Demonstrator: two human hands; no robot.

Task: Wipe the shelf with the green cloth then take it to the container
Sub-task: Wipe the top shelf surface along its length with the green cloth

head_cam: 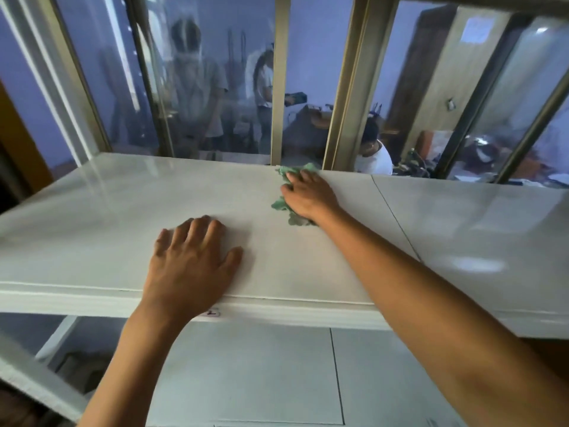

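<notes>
A white glossy shelf (101, 211) runs across the middle of the view. The green cloth (284, 172) lies crumpled on it near the back edge, just right of centre. My right hand (309, 195) presses down on the cloth, fingers curled over it, so only its green edges show around the hand. My left hand (192, 261) rests flat on the shelf near the front edge, fingers spread, holding nothing. No container is in view.
Glass panes in metal frames (280, 78) rise straight behind the shelf. People and furniture show through the glass. A seam (397, 217) splits the shelf top on the right. A lower white shelf (255, 374) lies below.
</notes>
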